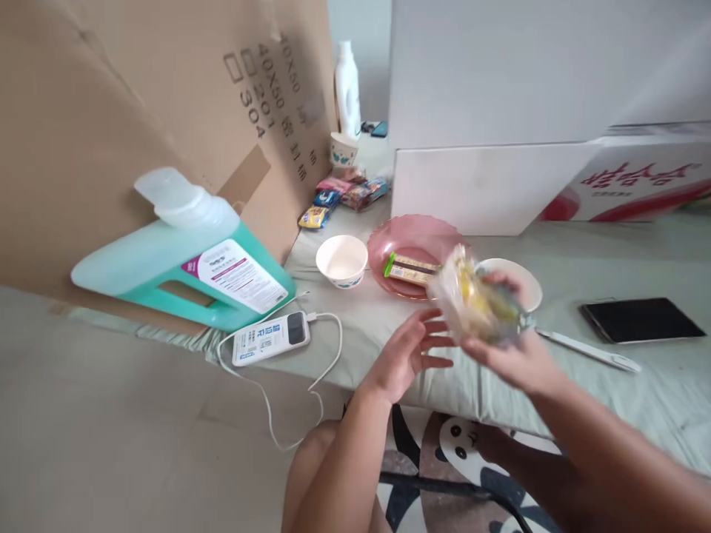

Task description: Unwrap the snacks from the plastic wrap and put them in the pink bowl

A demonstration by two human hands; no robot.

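Right hand (514, 359) grasping a clear plastic packet (475, 303), contents yellow and green, too blurred to identify. Packet held up off the pale green cloth (361, 348), in front of the pink plate's right side. Left hand (401, 354) released and holding nothing: fingers spread, reaching toward the packet, just beside it; contact cannot be told.

On the pink plate (383, 240): one wrapped bar (412, 270), green at its left end, the other end hidden behind the packet. White bowl (341, 260) upright, just left of the plate. Round white dish (527, 285) partly hidden behind the right hand. White slim-handled utensil (594, 352) lying right of that hand; dark-screened smartphone (644, 320) flat farther right.

Left side: white power bank (270, 339) with a cable (340, 344) plugged in, near a jug (238, 274) of green liquid. Cardboard box (167, 89) behind the jug. Farther back, small snack packets (355, 196) heaped near a patterned cup (343, 152), white bottle (347, 89) beyond.
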